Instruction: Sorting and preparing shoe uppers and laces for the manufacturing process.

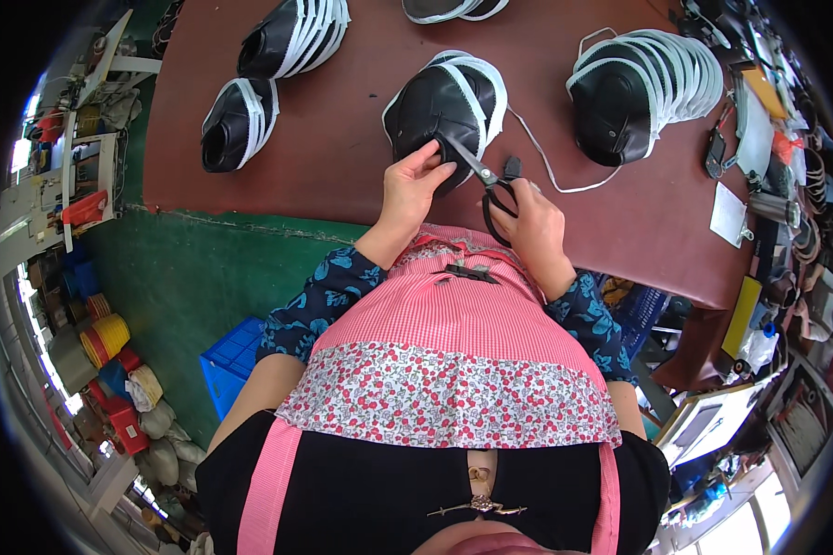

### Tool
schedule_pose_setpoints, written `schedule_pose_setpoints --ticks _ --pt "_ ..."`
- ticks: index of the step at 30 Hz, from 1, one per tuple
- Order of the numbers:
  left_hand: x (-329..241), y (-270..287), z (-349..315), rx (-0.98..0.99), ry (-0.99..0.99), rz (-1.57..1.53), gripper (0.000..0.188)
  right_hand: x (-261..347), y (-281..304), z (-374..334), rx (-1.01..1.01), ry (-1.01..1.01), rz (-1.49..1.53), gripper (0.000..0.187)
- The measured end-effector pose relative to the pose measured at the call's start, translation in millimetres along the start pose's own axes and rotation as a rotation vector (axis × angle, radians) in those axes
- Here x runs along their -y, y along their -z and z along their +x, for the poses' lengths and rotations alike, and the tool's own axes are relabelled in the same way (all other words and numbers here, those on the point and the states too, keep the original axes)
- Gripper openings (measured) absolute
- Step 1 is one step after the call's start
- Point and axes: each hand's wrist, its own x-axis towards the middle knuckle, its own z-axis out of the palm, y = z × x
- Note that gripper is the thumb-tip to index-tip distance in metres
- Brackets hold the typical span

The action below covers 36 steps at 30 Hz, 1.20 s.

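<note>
In front of me on the table lies a small pile of black shoe uppers point(432, 104) edged with white trim. My left hand point(409, 192) pinches the near edge of the top upper between thumb and fingers. My right hand point(539, 227) is closed round the black handles of a pair of scissors point(485, 173). The scissor blades point up and left, and their tips reach the upper's edge beside my left fingertips. Whether the blades touch the material I cannot tell. A thin white cord point(548, 166) runs from this pile to the right-hand stack.
A long stack of black uppers with white trim point(620, 102) sits at the right of the brown table point(324, 157). Smaller stacks point(292, 39) point(238, 125) lie at the left. A black handheld device point(715, 151) and a white card point(728, 215) rest near the right edge. A blue crate point(231, 363) stands below left.
</note>
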Motion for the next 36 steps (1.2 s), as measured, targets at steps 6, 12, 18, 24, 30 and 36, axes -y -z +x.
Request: schedule_pose_setpoints --ticks 6,12,18,24,30,36 --pt "22 4 10 -0.004 -0.105 0.237 0.054 1 2 3 -0.117 -0.048 0.075 0.049" --pt "35 14 19 0.078 -0.177 0.533 0.058 -75 -24 -40 -0.133 -0.407 0.06 0.04" --pt "-11 45 27 -0.164 -0.227 0.388 0.03 -198 -15 -125 -0.371 -0.541 -0.096 0.046" --pt "-63 125 53 -0.528 0.189 -0.289 0.076 -193 -23 -77 -0.458 -0.383 -0.168 0.027" --pt "-48 135 41 -0.246 0.074 0.022 0.051 -115 -111 56 -0.046 -0.603 0.947 0.03" --pt "-52 119 7 -0.104 -0.167 0.468 0.038 -90 -143 97 0.022 -0.812 1.267 0.035"
